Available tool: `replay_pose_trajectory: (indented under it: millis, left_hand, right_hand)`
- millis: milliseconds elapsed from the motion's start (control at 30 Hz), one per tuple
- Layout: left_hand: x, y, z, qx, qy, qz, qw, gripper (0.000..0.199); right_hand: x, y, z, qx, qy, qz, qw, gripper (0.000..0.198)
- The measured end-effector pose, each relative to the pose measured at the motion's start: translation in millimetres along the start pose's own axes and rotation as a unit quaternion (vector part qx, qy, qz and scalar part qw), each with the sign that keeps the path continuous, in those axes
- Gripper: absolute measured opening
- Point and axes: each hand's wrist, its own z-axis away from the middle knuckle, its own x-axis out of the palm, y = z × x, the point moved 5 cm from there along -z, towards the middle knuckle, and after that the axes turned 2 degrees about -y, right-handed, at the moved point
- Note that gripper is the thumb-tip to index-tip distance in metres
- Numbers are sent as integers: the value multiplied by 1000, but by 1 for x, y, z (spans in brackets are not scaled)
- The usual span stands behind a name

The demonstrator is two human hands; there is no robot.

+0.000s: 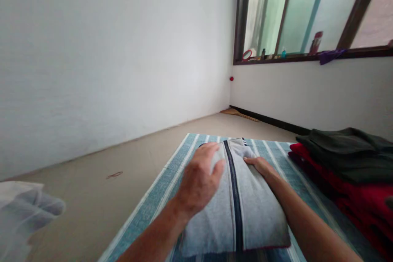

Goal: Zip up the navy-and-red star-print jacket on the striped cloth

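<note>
A folded grey zip-up jacket (215, 225) lies in front of me, its dark zipper running lengthwise down the middle. Striped trim shows at its far end. My left hand (199, 178) rests over the jacket's upper left part, palm down, thumb spread away from the other fingers. At the upper right edge, my right hand (260, 166) pinches the fabric with the thumb on top; its other fingers are largely hidden. Beneath the jacket spreads a blue and white striped cloth (166, 184).
At right stands a stack of folded clothes, with dark green garments (350, 151) above red ones (365, 200). A translucent plastic bag (27, 217) lies at left. A small looped band (115, 175) is on the floor. Small items, including a round mirror (247, 55), line the windowsill.
</note>
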Motion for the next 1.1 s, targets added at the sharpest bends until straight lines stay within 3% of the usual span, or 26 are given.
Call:
replay_pose_trajectory:
  millis: [67, 133, 233, 367, 433, 567, 667, 767, 933, 1033, 1100]
  left_hand:
    - [42, 16, -4, 52, -134, -55, 988, 51]
    - [81, 11, 2, 25, -232, -98, 967, 61]
    - [110, -8, 13, -9, -249, -133, 959, 63]
    - [110, -17, 16, -6, -240, -149, 959, 64]
    - [107, -14, 14, -3, -245, -156, 957, 64]
    - [102, -10, 10, -4, -231, -169, 958, 67]
    - [102, -13, 9, -13, -221, -168, 961, 75]
    - [104, -20, 8, -34, -224, -175, 958, 77]
    - [108, -27, 6, -64, -251, -180, 949, 80]
    - [108, -28, 6, -73, -249, -177, 950, 80]
    - [108, -29, 6, -80, -252, -174, 949, 81]
  right_hand:
    - [-3, -4, 1, 5, 14, 4, 1000, 24]
    - [-2, -4, 6, 15, 10, 1, 1000, 24]
    - [5, 1, 15, 36, -31, -22, 999, 28]
    - [17, 0, 21, 10, -103, -80, 991, 62]
    - [18, -7, 19, -3, -108, -78, 991, 64]
    - [13, -27, 10, -39, -48, -17, 998, 42]
    - [1, -33, 4, -82, 49, 65, 993, 37]
    - [-8, -23, 0, -95, 136, 170, 971, 36]
    - [-9, -15, 9, -93, 182, 319, 925, 28]
    - [1, -37, 25, -153, 191, 380, 892, 30]
    - [19, -48, 35, -219, 160, 413, 869, 38]
